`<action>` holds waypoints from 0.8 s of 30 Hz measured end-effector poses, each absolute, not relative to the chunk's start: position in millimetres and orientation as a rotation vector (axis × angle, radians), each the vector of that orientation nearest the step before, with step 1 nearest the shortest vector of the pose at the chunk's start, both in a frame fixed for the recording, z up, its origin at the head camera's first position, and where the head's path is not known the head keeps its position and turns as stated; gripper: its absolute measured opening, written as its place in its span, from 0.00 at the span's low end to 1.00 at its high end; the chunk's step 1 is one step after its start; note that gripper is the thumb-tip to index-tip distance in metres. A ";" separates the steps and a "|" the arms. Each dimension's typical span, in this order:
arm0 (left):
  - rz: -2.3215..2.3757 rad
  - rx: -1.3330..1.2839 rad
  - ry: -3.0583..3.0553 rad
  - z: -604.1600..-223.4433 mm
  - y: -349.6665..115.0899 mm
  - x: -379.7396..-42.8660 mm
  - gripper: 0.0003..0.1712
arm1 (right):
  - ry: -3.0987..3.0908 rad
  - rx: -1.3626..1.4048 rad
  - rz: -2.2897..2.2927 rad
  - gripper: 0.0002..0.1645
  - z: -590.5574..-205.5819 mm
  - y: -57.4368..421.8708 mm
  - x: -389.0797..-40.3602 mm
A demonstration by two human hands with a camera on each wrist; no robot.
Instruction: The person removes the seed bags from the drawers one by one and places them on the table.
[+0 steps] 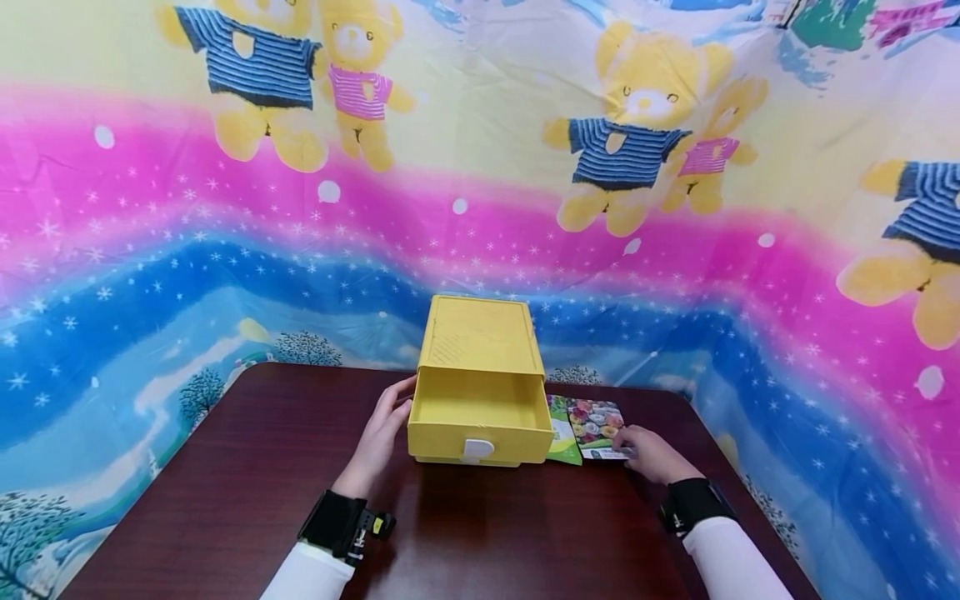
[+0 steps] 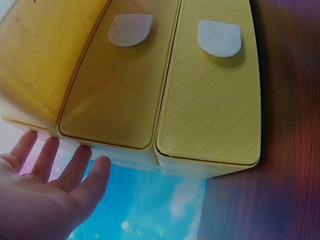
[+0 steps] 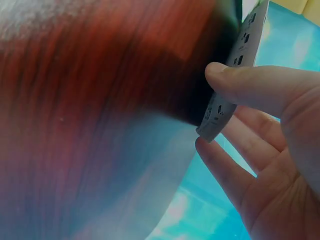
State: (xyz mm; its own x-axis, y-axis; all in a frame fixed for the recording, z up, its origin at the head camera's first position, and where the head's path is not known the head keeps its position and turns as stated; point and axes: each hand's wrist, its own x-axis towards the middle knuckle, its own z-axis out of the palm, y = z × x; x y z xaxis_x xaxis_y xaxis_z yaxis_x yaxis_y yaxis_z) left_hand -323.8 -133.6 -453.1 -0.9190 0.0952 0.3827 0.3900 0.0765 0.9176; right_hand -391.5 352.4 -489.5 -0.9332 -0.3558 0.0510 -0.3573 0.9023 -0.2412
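A yellow drawer cabinet [image 1: 483, 329] stands on the table with its top drawer [image 1: 442, 443] pulled out, showing a bare inside. Two lower drawers with white handles [image 2: 220, 39] are closed in the left wrist view. My left hand [image 1: 381, 435] rests its extended fingertips against the cabinet's left side. To the right of the cabinet, my right hand [image 1: 651, 454] pinches the near right corner of a flower-printed packet [image 1: 596, 419] between thumb and fingers. The packet's printed back [image 3: 245, 42] shows edge-on in the right wrist view. Beside it lies a green and white packet [image 1: 564, 443], partly behind the drawer.
The dark wooden table [image 1: 247, 467] has rounded far corners. A printed curtain [image 1: 480, 225] with teddy bears hangs close behind and along both sides. The pulled-out drawer juts toward me over the table between my hands.
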 end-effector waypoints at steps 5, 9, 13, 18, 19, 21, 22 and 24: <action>-1.936 -0.505 -2.120 -453.4 -133.6 -324.0 0.27 | -3.074 0.567 0.398 0.18 -493.3 352.9 -391.1; -1.941 -0.499 -2.125 -453.0 -133.6 -323.7 0.28 | -3.109 0.518 0.403 0.19 -497.1 351.7 -391.2; -1.933 -0.502 -2.125 -452.6 -133.3 -322.7 0.28 | -3.126 0.507 0.389 0.18 -498.7 349.8 -391.6; -1.931 -0.498 -2.119 -452.6 -132.6 -322.6 0.28 | -3.133 0.493 0.374 0.18 -499.9 349.4 -392.1; -1.930 -0.496 -2.117 -452.7 -132.5 -322.8 0.28 | -3.136 0.489 0.378 0.18 -500.2 349.7 -392.3; -1.927 -0.496 -2.113 -452.5 -132.1 -323.0 0.28 | -3.145 0.478 0.388 0.18 -500.2 350.2 -392.4; -1.925 -0.496 -2.111 -452.4 -132.0 -323.2 0.28 | -3.147 0.481 0.392 0.18 -499.7 350.1 -392.1; -1.922 -0.496 -2.109 -452.4 -132.0 -323.4 0.28 | -3.152 0.494 0.391 0.17 -499.4 350.2 -392.3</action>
State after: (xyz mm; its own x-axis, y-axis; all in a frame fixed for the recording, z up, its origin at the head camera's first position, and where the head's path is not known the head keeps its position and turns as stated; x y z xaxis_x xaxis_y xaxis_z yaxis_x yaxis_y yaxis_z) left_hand -323.4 -132.0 -452.4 -0.9120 0.0843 0.4014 0.4075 0.0746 0.9102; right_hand -392.3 350.2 -499.4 -0.9501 -0.3100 -0.0340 -0.2923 0.9232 -0.2497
